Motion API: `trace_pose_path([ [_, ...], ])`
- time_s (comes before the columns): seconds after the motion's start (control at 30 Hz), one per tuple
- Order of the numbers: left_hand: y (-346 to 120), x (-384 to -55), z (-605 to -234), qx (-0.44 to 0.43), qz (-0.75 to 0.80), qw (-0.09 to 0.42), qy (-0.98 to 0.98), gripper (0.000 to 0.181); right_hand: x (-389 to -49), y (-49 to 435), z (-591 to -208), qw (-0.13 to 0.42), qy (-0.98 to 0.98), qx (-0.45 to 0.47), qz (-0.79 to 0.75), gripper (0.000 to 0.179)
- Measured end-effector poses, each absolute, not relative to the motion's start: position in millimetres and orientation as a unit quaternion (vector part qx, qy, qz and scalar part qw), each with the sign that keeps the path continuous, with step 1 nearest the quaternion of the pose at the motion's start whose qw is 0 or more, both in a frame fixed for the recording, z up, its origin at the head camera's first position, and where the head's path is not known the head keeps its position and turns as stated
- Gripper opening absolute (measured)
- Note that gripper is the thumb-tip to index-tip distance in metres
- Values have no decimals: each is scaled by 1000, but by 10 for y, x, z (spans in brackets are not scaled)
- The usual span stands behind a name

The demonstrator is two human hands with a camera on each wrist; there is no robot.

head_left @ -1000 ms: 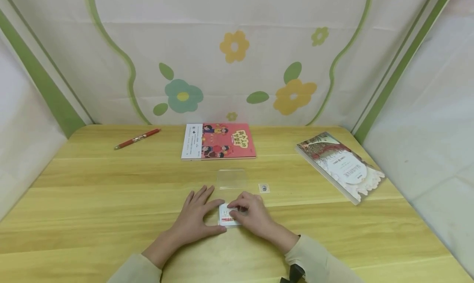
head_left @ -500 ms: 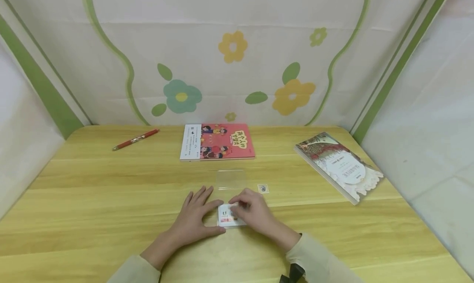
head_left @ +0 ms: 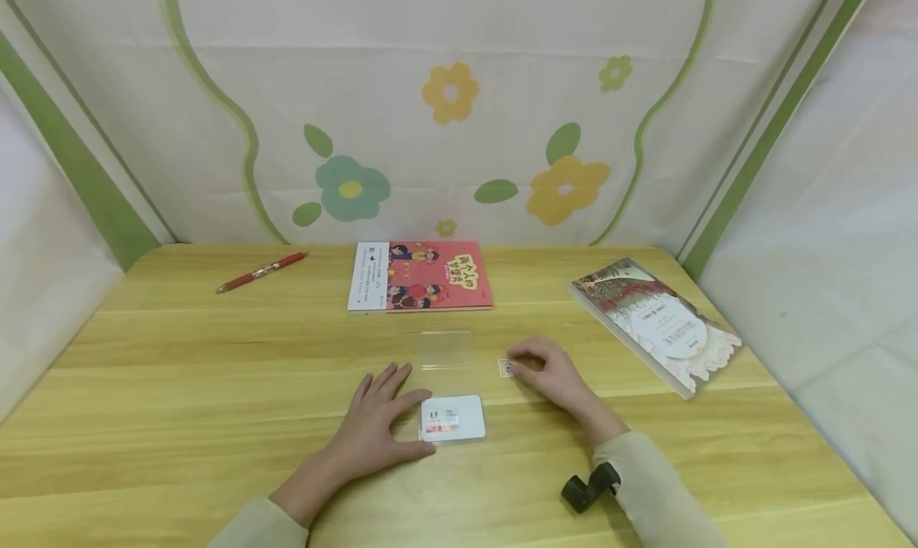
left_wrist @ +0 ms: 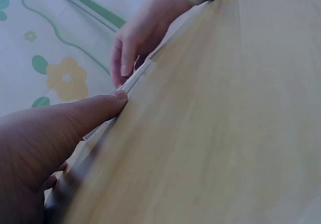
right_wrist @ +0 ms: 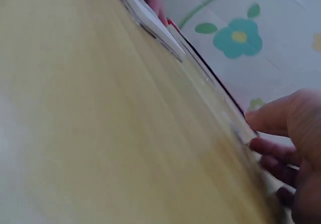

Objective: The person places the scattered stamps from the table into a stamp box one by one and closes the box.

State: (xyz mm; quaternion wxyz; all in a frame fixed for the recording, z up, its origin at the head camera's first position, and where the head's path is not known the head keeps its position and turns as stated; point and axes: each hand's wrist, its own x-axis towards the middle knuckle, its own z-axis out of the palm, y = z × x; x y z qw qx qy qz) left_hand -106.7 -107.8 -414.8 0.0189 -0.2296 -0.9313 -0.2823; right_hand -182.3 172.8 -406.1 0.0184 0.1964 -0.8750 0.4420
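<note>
A white card with small coloured printed pieces on its left half lies in a shallow clear plastic case (head_left: pixel 466 430) on the table. My left hand (head_left: pixel 376 424) holds the case's left end between thumb and forefinger, the other fingers spread on the wood. In the left wrist view that thumb (left_wrist: pixel 103 108) presses the case's edge. Right of the case, a small white-bordered square with a dark round print (head_left: pixel 505 368) lies flat, stamp-like. My right hand (head_left: pixel 555 377) is over it, thumb and forefinger apart at its right side and partly covering it.
Behind the case lies a clear plastic lid (head_left: pixel 445 350). A red picture book (head_left: pixel 437 275) sits at the back, a red pen (head_left: pixel 261 272) at back left, another book (head_left: pixel 656 325) at right. A black device (head_left: pixel 591 487) is on my right sleeve.
My right hand has left the card and moved right to the small square, uncovering the card's white right half. My left hand has stayed at the case.
</note>
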Motion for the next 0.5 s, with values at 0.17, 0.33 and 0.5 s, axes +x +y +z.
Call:
trace_pose_path([
  [0.17, -1083, -1080, -4142, -234, -281, 23, -930, 67, -1867, 1778, -4127, 34, -896, 196, 398, 23],
  [0.33, -1089, -1082, -4137, -230, -282, 24, -931, 67, -1866, 1748, -4128, 41, -908, 203, 365, 16],
  [0.5, -1084, -1069, -4141, -228, -285, 18, -931, 67, -1835, 1714, -4125, 41, -908, 214, 359, 10],
])
